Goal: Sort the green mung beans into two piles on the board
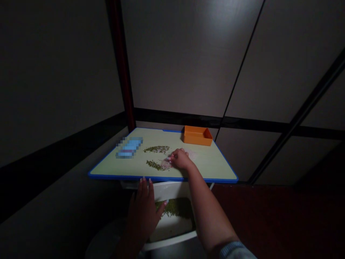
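A pale yellow-green board (pixel 122 167) with a blue rim carries two patches of small green grains, a far patch (pixel 156 149) and a near patch (pixel 154 165). Pale, pinkish-white grains (pixel 165 164) lie at the right end of the near patch. My right hand (pixel 180 158) is over the board beside these pale grains, its fingers pinched together; what is between them is too small to make out. At the board's front edge, my left hand (pixel 144 205) has its fingers stretched out, fingertips by the blue rim and thumb apart, holding nothing.
An orange open box (pixel 198 139) stands at the board's far right corner. A blurred light-blue rectangle (pixel 130 147) lies on the left side. Below the board is a white tub (pixel 172 235) with green grains (pixel 176 207) in it. Panelled walls (pixel 183 64) rise behind and left.
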Demonstrator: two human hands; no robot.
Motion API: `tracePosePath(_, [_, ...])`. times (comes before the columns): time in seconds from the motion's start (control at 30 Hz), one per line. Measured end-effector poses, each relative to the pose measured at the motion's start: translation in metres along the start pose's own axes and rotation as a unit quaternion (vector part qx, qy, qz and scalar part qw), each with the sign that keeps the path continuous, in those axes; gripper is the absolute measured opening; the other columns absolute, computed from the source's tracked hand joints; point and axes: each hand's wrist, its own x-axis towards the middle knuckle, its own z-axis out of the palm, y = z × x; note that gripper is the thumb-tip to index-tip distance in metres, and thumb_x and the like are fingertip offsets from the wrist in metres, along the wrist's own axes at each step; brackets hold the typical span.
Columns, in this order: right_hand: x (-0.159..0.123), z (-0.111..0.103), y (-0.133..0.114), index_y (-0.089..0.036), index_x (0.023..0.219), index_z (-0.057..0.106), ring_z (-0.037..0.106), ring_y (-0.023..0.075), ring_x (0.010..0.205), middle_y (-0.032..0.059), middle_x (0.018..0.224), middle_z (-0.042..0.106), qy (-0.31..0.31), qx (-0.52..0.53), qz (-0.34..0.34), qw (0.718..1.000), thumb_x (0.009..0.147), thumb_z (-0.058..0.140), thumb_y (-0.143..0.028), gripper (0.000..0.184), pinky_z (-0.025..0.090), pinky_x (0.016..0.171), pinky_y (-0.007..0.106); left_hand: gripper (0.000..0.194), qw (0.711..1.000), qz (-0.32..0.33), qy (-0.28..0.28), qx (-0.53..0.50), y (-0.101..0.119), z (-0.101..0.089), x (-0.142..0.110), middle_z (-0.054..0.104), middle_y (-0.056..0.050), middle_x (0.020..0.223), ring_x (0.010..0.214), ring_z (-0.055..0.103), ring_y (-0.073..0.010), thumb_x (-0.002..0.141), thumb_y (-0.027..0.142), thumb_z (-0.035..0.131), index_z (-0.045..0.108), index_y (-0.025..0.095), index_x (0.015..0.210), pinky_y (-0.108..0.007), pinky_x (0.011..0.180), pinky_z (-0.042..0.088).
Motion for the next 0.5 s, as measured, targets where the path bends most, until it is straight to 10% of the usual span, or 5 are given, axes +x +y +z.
tracePosePath(0.5, [-0.012,-0.006,0.004,-0.018,0.078,0.068,0.047,0.0194,0.104,0.0055,0.099,0.065,-0.011,0.024,-0.017,0.999,0.086,0.058,-0.032,0.019,0.032,0.086,0.032,0.078,0.999,0.038,0.019,-0.006,0.004,-0.006,0.003,0.034,-0.03,0.146,0.138,0.031,-0.038,0.08,0.052,0.047,0.038,-0.001,0.135,-0.049,0.101,0.04])
